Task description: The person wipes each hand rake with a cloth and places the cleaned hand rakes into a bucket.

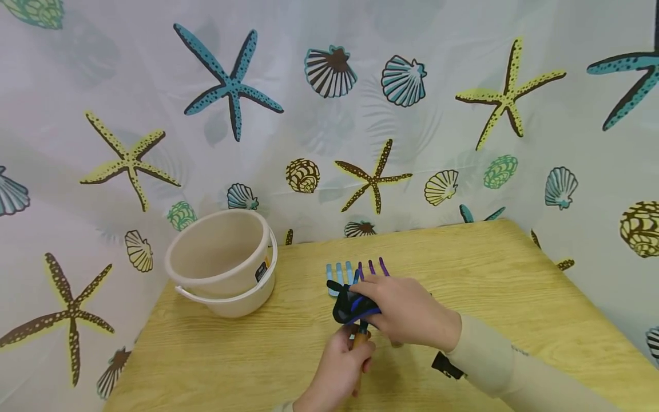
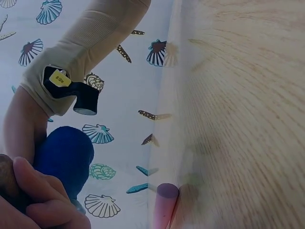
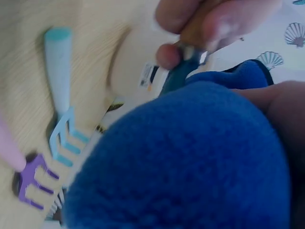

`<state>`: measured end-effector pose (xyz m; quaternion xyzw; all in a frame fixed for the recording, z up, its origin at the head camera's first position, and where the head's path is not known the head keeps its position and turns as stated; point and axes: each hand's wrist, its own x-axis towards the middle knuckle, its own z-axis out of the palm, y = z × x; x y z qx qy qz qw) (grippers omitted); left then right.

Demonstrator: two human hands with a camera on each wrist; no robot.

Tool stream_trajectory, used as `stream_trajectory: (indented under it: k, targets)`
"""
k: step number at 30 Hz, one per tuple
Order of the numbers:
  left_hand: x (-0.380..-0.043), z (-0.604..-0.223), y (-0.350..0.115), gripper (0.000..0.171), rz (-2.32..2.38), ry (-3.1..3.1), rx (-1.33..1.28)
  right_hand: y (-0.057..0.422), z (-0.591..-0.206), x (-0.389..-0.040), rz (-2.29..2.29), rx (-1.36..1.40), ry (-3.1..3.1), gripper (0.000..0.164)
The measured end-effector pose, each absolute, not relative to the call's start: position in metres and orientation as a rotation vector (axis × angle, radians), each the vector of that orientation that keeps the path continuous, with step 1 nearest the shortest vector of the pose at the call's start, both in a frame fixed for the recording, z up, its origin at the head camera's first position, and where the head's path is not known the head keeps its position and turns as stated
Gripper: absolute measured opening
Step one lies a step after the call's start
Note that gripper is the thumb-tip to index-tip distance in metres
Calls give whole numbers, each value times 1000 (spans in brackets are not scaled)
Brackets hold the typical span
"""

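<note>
My left hand (image 1: 342, 360) grips the wooden handle (image 1: 360, 339) of a small hand tool with a dark metal neck (image 3: 176, 78). Most of the tool's head is hidden, so its kind cannot be told. Over it, my right hand (image 1: 407, 306) holds a fluffy blue cloth (image 3: 181, 157), black on its other face (image 1: 344, 303). The cloth lies against the tool's metal part. Beyond the hands, a light blue hand rake (image 3: 59, 86) and a purple hand rake (image 3: 31, 181) with a pink handle (image 2: 164, 210) lie on the table.
Two cream buckets, one nested in the other (image 1: 218, 280), stand at the table's back left with handles down. The wooden table (image 1: 231, 360) meets a white curtain (image 1: 319, 131) printed with starfish and shells behind and at the sides.
</note>
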<state>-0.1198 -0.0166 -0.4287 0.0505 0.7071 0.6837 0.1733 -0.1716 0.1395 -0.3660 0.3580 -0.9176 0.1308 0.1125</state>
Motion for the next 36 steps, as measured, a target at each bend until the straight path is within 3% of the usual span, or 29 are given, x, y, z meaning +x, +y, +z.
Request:
stream_trajectory:
  k: [13, 24, 36]
  targets:
    - [-115, -427, -17, 20, 1954, 1999, 165, 153, -382, -192, 97, 862, -2498, 61]
    - [-114, -424, -15, 20, 1974, 2043, 138, 157, -371, -189, 92, 783, -2336, 64]
    - [-117, -424, -14, 21, 1965, 2022, 161, 150, -378, -180, 226, 955, -2571, 55]
